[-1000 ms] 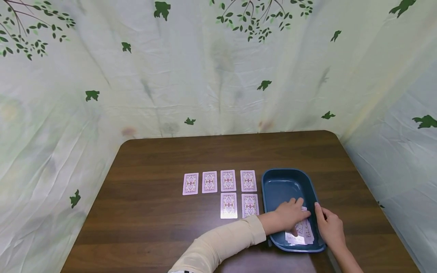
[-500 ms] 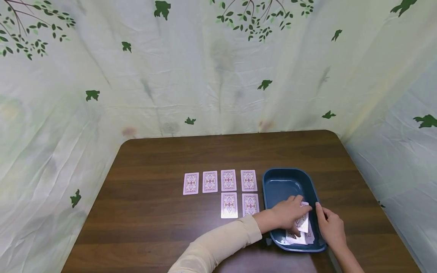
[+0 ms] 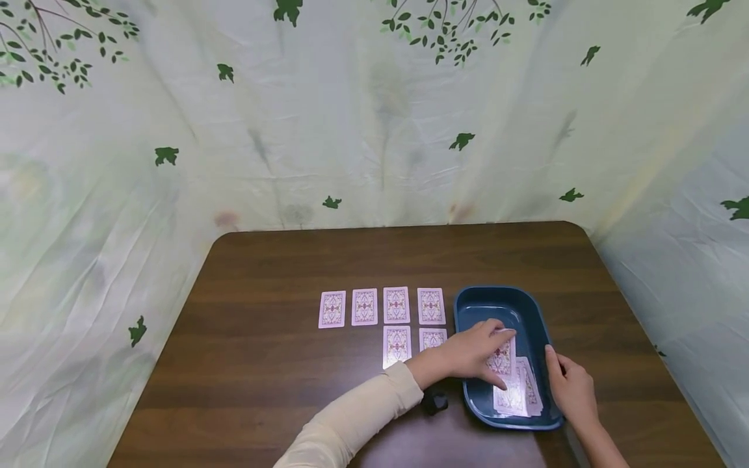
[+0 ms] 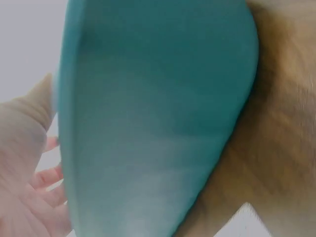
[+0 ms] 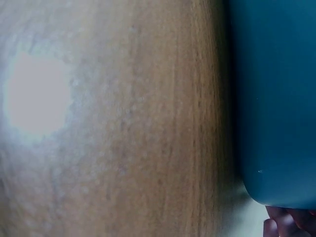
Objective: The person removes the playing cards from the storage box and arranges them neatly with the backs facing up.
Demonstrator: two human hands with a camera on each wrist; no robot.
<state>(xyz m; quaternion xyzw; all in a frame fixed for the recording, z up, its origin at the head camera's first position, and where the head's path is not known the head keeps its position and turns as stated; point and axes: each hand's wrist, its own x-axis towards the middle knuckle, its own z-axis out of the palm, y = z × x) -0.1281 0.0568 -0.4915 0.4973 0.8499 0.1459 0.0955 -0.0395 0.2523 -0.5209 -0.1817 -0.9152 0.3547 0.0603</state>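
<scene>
In the head view, my left hand [image 3: 471,354] reaches over the near left side of the blue tray [image 3: 508,294], pinching a patterned card [image 3: 504,359] between thumb and fingers. Its lower end overlaps loosely stacked cards [image 3: 519,395] on the tray floor. My right hand [image 3: 573,393] grips the tray's right rim, thumb along the edge. The left wrist view has my left hand [image 4: 32,182] beside the tray wall [image 4: 148,108]; the card is out of sight there. In the right wrist view, my right hand [image 5: 289,222] is partly visible under the tray's corner [image 5: 281,148].
Left of the tray, face-down cards lie in two rows: several in the far row [image 3: 395,305], two in the near row [image 3: 396,346], partly covered by my left arm. A small black object [image 3: 435,402] is under my left wrist. A leaf-print curtain [image 3: 374,130] hangs behind the brown table [image 3: 263,364].
My left hand has moved left and slightly away from me within the tray, carrying the top card off the others. The right hand keeps its hold on the rim. The head view has shifted slightly.
</scene>
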